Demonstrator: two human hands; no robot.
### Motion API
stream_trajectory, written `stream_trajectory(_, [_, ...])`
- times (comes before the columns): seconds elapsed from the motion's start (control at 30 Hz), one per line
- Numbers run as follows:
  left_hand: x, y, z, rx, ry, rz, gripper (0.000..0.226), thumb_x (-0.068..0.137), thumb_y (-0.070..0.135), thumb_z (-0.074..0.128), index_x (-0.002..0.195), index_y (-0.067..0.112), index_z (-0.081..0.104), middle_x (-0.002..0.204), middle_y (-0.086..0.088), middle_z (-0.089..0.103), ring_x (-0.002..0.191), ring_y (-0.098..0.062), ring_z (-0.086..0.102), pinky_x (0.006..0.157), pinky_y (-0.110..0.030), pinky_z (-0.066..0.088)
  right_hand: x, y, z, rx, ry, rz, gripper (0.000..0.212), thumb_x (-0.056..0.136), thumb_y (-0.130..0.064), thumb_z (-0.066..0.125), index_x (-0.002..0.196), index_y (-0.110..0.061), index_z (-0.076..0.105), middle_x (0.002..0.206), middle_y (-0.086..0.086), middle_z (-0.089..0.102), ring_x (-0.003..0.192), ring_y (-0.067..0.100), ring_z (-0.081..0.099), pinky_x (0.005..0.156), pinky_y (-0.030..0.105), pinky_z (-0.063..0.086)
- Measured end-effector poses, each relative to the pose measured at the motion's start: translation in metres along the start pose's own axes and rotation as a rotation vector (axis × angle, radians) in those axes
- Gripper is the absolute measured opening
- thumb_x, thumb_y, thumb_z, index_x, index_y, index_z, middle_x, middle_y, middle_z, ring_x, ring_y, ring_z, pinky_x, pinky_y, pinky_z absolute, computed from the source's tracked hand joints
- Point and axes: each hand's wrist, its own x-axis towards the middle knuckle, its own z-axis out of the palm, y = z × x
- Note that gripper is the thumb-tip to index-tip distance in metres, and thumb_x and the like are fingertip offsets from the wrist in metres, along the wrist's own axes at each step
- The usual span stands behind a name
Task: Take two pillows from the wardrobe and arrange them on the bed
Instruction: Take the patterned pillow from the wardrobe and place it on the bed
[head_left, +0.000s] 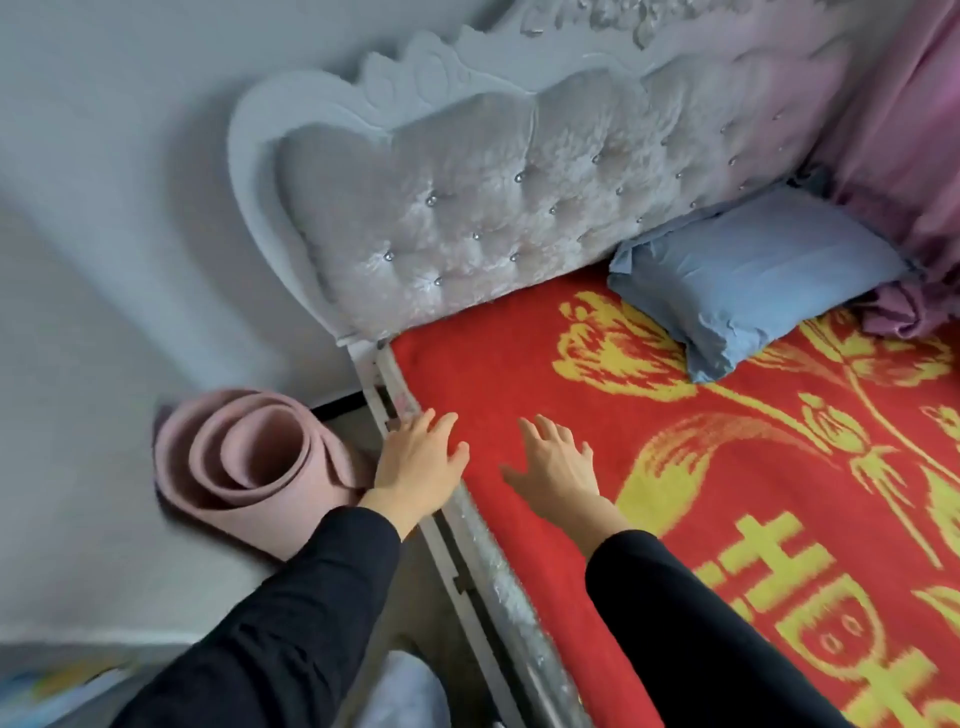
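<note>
One light blue pillow (753, 278) lies on the bed (571, 395) at the far right, against the tufted white headboard (467, 208). The bed is covered by a red blanket with yellow flowers. My left hand (418, 460) hovers over the bed's near left edge, fingers spread, holding nothing. My right hand (556, 462) is over the red blanket just to the right of it, fingers apart and empty. Both arms wear black sleeves. No second pillow and no wardrobe are in view.
A rolled pink mat (249, 462) lies on the floor left of the bed, close to my left hand. A pink curtain (904, 156) hangs at the far right, bunched on the bed corner. A white wall is behind the headboard.
</note>
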Motion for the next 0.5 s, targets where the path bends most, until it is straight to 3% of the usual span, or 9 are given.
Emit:
stream_trajectory(0.27, [-0.173,-0.135,-0.023,-0.114,0.127,-0.276,0.039,0.09,0.036,0.043,0.121,0.014,0.051,0.126,-0.011,0.057,0.116,-0.032,0.049,0.093,-0.043,0.044,-0.095,-0.151,0.074,-0.121,-0.096,-0.282,0.06,0.088,-0.045,0.053,0.138,-0.018,0.035,0.141,0.005,0.04,0.13,0.029,0.037,0.106,0.056,0.03])
stream_trajectory(0.5, [-0.328,-0.285,-0.04,-0.136,0.178,-0.458,0.05,0.091,0.041,0.043,0.136,0.019,0.04,0.141,-0.006,0.046,0.127,-0.027,0.042,0.102,-0.042,0.04,-0.188,-0.303,0.167,-0.114,-0.185,-0.411,0.055,0.085,-0.042,0.055,0.133,-0.02,0.041,0.137,0.005,0.045,0.127,0.029,0.039,0.106,0.052,0.03])
